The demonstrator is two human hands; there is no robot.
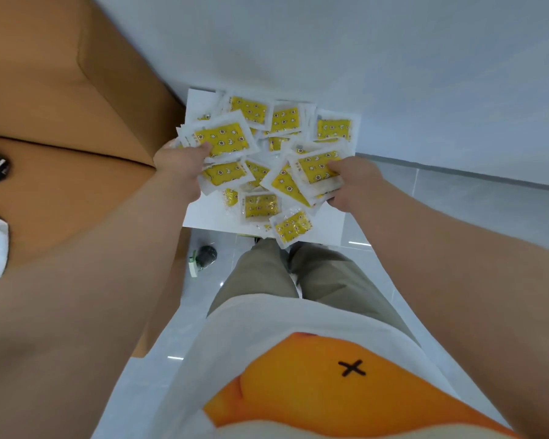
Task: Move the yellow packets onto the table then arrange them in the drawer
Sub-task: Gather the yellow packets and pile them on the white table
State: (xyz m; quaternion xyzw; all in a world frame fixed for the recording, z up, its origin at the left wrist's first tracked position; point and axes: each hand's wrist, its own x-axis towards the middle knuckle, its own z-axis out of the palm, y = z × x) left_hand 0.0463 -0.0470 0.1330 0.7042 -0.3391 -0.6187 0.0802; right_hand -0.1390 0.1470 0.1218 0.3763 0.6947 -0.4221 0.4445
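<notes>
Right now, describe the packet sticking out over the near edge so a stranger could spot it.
Find the white surface against the wall, heaped with yellow packets. Go to its near edge, above the khaki trousers. That packet lies tilted, the only one hanging over that edge.

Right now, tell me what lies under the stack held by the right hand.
Under the stack gripped by the right hand, a tilted yellow packet pokes out toward the left, over the white surface. Whatever else lies directly beneath is covered by the stack and the hand.
</notes>
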